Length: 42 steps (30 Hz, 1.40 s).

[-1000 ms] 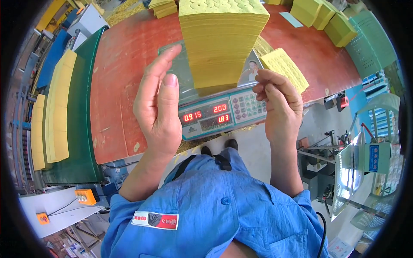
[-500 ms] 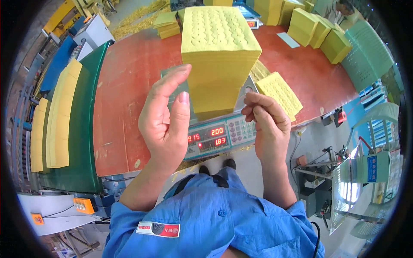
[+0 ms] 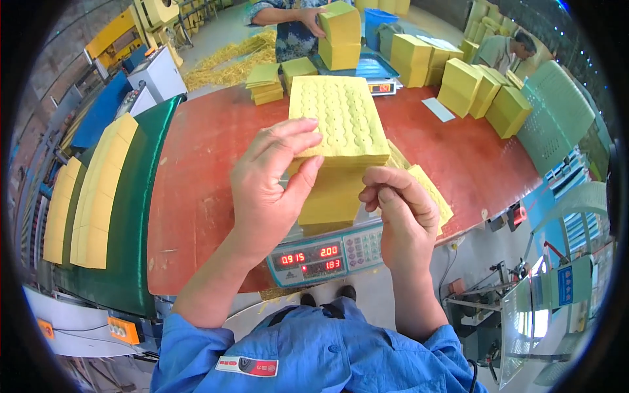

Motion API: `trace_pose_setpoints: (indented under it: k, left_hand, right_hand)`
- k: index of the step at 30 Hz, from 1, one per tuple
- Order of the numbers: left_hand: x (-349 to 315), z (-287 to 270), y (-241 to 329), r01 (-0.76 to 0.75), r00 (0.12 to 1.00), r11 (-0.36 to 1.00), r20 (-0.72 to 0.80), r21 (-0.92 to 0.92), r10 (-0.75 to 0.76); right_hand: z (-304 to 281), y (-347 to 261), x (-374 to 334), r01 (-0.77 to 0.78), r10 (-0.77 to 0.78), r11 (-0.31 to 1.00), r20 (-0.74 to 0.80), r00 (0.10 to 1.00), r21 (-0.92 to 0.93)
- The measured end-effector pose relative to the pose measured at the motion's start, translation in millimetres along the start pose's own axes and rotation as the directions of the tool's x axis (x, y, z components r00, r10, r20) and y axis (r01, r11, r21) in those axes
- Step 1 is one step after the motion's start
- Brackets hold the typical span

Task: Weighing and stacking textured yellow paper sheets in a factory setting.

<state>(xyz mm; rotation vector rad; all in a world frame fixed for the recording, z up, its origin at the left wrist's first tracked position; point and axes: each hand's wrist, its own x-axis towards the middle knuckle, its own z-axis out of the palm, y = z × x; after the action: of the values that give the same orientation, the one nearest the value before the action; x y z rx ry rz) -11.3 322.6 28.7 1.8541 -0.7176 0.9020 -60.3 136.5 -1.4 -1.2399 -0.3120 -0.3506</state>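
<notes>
Where your left hand (image 3: 270,187) curves round the near left corner of the tall yellow stack (image 3: 337,121), thumb and fingers stand apart in a loose C; whether the fingertips press on it cannot be told. Your right hand (image 3: 407,219) is curled, thumb laid against bent fingers, just beside the stack's near right side; whether anything is pinched there cannot be told either. The stack stands on the electronic scale (image 3: 363,250) at the front edge of the red table (image 3: 203,170), its sides finely layered, its top embossed in scalloped rows with small pits. The scale's hard, pale panel of keys and lit red digits faces you. A loose yellow pad (image 3: 434,188), similarly embossed, lies slantwise near the table's front edge, partly behind your right hand. Leftward from the scale, the scuffed tabletop stretches to its left edge, beside a glossy green surface (image 3: 141,196) carrying long yellow strips (image 3: 105,196). Rectangular yellow blocks (image 3: 462,88) stand toward the right back edge, near a flat pale slip (image 3: 438,110) and a perforated green panel (image 3: 557,118).
</notes>
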Motion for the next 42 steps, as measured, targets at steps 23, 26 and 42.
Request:
trace_pose_setpoints:
  k: [23,26,42]
  left_hand:
    - [15,0,-1,-0.055,0.996,0.989,0.073,0.134,0.045]
    - [13,-1,3,-0.112,0.993,0.983,0.047,0.143,0.107]
    - [-80,86,56,-0.461,0.818,0.887,0.375,-0.024,0.436]
  right_hand:
    - [6,4,-4,0.006,-0.004,0.999,-0.053,0.999,0.038]
    - [7,0,-9,0.012,-0.011,1.0,-0.069,0.998,0.021]
    - [-91,-8,-61,-0.106,0.082,0.993,-0.36,0.929,-0.046]
